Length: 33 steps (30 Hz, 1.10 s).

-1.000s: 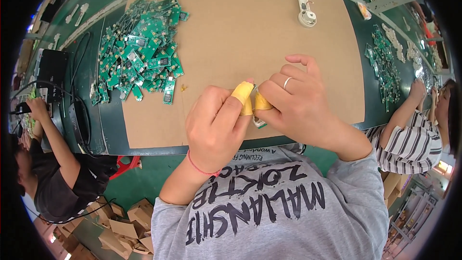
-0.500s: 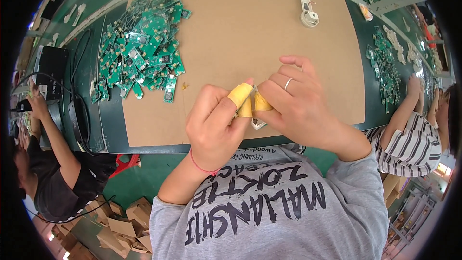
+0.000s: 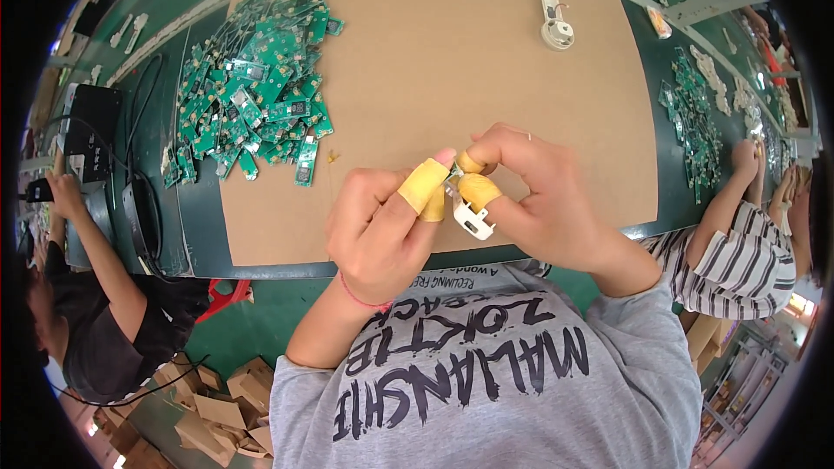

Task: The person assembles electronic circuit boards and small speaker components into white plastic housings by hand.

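Above the near edge of the cardboard, my two hands meet around a small white plastic housing (image 3: 472, 222), whose end with a dark slot sticks out below my right thumb. Yellow tape wraps the thumb and fingertip of my left hand (image 3: 373, 221), closed in a pinch on the housing's left side. My right hand (image 3: 547, 187) is closed too, its yellow-wrapped thumb and fingertip at the upper part of the housing. A bit of green and metal shows between the fingertips; my fingers hide most of it.
A heap of green circuit boards (image 3: 265, 87) covers the left of the cardboard sheet (image 3: 434, 52). A white housing with a round part and wire (image 3: 556, 22) lies far right. Co-workers sit on both sides; more boards (image 3: 692, 122) lie at right. Cardboard boxes (image 3: 221, 412) stand on the floor.
My right hand has turned and its fingers have curled in, so the ring is nearly hidden. More of the white housing now shows below the fingers. My left hand has shifted slightly left.
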Motion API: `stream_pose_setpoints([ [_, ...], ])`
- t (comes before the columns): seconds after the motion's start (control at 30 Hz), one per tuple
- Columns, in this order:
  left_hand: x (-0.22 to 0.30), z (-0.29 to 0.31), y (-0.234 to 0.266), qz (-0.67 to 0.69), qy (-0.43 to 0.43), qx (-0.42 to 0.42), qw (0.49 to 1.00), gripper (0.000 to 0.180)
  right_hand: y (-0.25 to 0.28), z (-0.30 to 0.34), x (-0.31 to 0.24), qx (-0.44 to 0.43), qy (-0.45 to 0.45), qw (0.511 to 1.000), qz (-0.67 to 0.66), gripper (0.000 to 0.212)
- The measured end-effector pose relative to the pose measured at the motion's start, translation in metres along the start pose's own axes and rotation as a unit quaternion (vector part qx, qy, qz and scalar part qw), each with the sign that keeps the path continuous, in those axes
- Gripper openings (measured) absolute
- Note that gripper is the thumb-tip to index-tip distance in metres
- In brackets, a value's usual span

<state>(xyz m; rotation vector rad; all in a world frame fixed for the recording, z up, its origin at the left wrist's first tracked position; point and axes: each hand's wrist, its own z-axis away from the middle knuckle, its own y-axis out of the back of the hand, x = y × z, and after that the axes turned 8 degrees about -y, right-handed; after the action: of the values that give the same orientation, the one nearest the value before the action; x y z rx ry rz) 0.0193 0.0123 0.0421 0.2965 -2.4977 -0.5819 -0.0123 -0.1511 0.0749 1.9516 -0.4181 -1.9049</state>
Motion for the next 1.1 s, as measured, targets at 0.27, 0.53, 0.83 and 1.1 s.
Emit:
stream_pose_setpoints([
  [0.27,0.004,-0.001,0.001,-0.013,0.009,0.014,1.0,0.042,-0.003,-0.002,0.004,0.02,0.076,0.997,-0.005,0.019],
  [0.53,-0.004,0.0,0.008,0.003,-0.06,-0.022,0.998,0.04,0.0,0.002,-0.011,-0.018,-0.071,0.989,-0.131,0.014],
  [0.83,-0.003,0.002,0.006,0.031,0.012,-0.017,0.999,0.034,0.004,-0.004,-0.017,-0.114,-0.158,0.954,-0.227,0.006],
  [1.1,-0.018,0.007,-0.012,0.238,0.159,0.034,0.958,0.026,-0.002,-0.024,0.003,0.064,0.206,0.975,0.047,0.018],
])
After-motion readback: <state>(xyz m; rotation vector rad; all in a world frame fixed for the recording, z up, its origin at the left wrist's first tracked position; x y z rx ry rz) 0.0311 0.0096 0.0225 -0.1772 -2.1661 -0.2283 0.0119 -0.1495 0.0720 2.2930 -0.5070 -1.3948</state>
